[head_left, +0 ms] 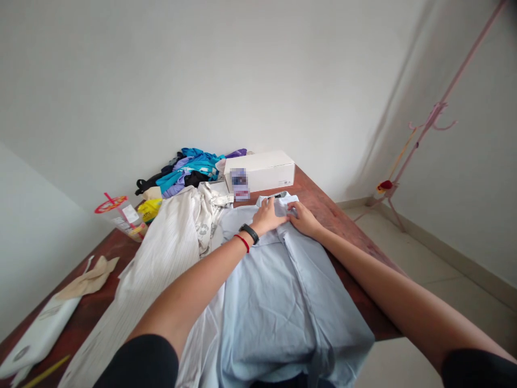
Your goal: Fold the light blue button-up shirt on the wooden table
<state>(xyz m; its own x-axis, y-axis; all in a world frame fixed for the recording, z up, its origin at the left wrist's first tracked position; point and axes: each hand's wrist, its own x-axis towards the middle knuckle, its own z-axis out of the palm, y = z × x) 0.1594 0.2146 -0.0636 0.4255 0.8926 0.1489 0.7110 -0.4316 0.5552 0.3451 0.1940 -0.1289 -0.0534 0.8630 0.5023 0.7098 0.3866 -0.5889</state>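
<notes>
From where I stand, the light blue shirt (266, 302) lies on the table (343, 226), its collar (286, 197) near the middle of the frame and its lower part running down to the bottom edge. The 2 hands are at the collar end, almost meeting: the left hand (267, 216) rests on the cloth just left of the neck opening with its fingers spread, and the right hand (304, 218) is bent over the right side of the collar. I can't tell whether either is pinching fabric or merely pressing it. To do this well, I'd work the collar with light fingertips, matching its 2 sides, and draw the long strip below it straight, since it slants toward the lower right. Shallow creases cross the body, so smoothing outward from the middle would help. I'd mind the pale striped garment (161, 253) along the left, which lies right against the shirt and could get dragged along, and the white box (262, 171) just above the collar.
</notes>
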